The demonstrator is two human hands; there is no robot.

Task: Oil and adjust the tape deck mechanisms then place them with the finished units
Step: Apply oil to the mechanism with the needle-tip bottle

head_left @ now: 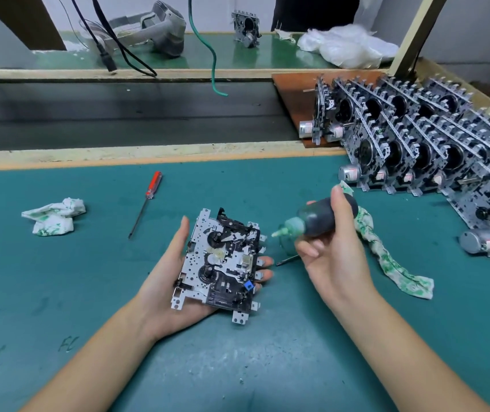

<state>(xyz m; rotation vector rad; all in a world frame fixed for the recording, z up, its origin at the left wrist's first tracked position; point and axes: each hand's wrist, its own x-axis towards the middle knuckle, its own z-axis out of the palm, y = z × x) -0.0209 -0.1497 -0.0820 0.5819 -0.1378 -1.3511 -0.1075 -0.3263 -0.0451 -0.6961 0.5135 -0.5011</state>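
Note:
A tape deck mechanism (223, 263), a silver plate with black gears and a small blue part, lies face up in my left hand (166, 281), whose palm cradles it from below with fingertips showing past its right edge. My right hand (333, 242) grips a dark oil bottle (318, 217) with a pale green nozzle pointing left, its tip a short way right of the mechanism's upper right corner, not touching. Rows of tape deck mechanisms (416, 138) with silver motors stand stacked at the right of the bench.
A red-handled screwdriver (147, 200) lies on the green mat (59, 292), with a crumpled rag (55, 217) to its left. A long twisted rag (386, 251) lies behind my right hand. A thin metal tool (287, 260) sits between my hands. A green cable (212, 55) hangs at the back.

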